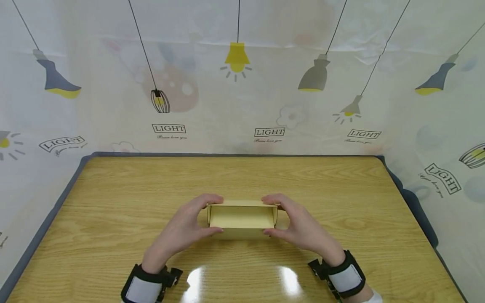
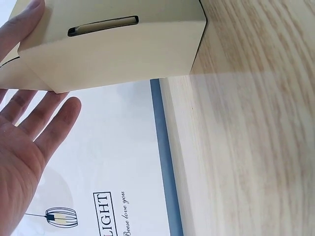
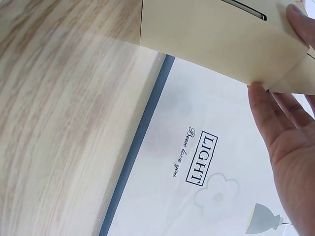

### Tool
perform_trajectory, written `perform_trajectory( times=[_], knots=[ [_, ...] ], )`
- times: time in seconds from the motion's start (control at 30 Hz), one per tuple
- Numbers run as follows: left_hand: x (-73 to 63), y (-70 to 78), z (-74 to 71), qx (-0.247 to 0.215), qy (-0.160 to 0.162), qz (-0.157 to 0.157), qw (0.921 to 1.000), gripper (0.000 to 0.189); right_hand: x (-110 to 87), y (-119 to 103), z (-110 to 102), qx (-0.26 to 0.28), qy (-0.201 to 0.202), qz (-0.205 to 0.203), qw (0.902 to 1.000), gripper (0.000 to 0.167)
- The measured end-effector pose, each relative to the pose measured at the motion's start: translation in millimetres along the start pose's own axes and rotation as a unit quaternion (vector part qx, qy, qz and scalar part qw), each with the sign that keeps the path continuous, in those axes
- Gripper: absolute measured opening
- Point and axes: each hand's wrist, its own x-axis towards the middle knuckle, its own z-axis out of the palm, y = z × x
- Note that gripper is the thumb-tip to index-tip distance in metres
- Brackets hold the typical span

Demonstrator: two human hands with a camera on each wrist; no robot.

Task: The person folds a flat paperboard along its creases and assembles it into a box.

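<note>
A long cream cardboard box (image 1: 241, 234) stands on the table in the middle of the head view, its top uncovered and the inside bare. My left hand (image 1: 181, 230) grips its left end, thumb on the near wall and fingers at the far edge. The right hand (image 1: 304, 229) holds the other end in a mirrored grip. In the left wrist view, a narrow slot (image 2: 103, 26) with dark edges cuts through a side of the box near a fold. The right wrist view shows a similar slot (image 3: 246, 9), with fingertips (image 3: 257, 91) right at the box's lower edge.
The wood-grain table (image 1: 242, 176) lies under and around the box. A pale curtain (image 1: 212, 97) printed with lamps and "LIGHT" labels surrounds its back and sides, with a dark blue border along the table's edges. Black straps (image 1: 143, 285) with devices circle both wrists.
</note>
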Motion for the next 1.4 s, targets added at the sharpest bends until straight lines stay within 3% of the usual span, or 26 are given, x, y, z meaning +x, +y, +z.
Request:
perform_trajectory(
  times=[0.87,1.03,1.23,1.4],
  knots=[
    [-0.3,-1.2,2.6,0.005,0.011,0.03,0.9995,0.052,-2.7,4.6,2.8,-0.004,0.01,-0.034,0.9994,0.053],
    [-1.1,-1.2,3.3,0.017,0.017,0.039,0.999,0.051,-3.9,5.4,4.3,-0.022,0.028,-0.052,0.998,0.051],
    [-5.6,-2.7,4.1,0.081,0.045,0.097,0.991,0.058,-7.2,5.9,5.1,-0.088,0.056,-0.096,0.9899,0.055],
    [-8.9,-6.5,0.4,0.125,0.039,0.153,0.9795,0.065,-8.3,7.2,5.5,-0.137,0.06,-0.141,0.9787,0.063]
  ],
)
